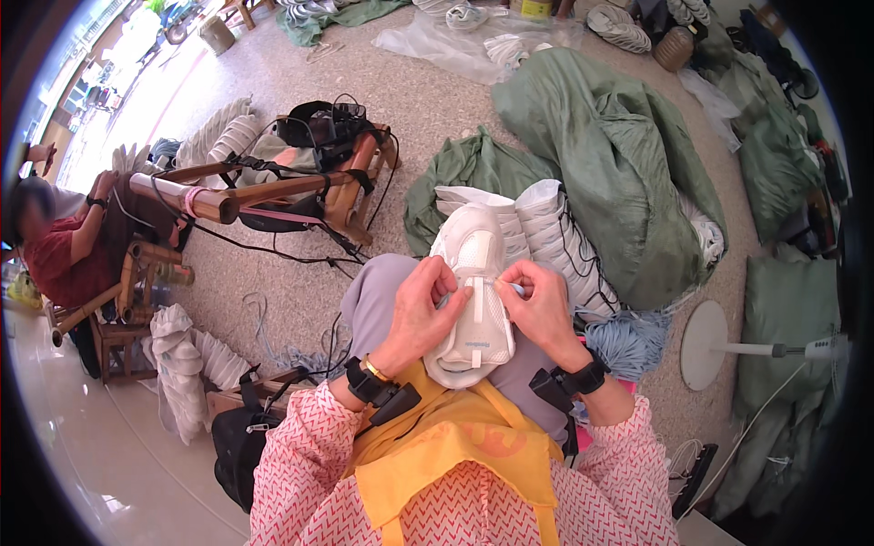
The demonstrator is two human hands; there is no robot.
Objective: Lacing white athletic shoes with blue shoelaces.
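Note:
A white shoe (480,314) rests on my lap with its toe pointing away from me and its tongue facing up. At its left side my left hand (421,308) is closed, the thumb lying toward the tongue; what its fingers pinch is mostly hidden. On the other side my right hand (540,302) pinches a short piece of light blue lace (518,289) close to the eyelet edge. A yellow apron (455,446) covers my lap below the heel.
Stacked white shoe uppers (560,241) lie beyond my knees, beside a large green sack (610,164). A bundle of blue laces (628,344) sits at right, near a round white disc on a stand (705,346). A bamboo stool (273,189) with cables stands ahead left; another person (68,241) sits farther left.

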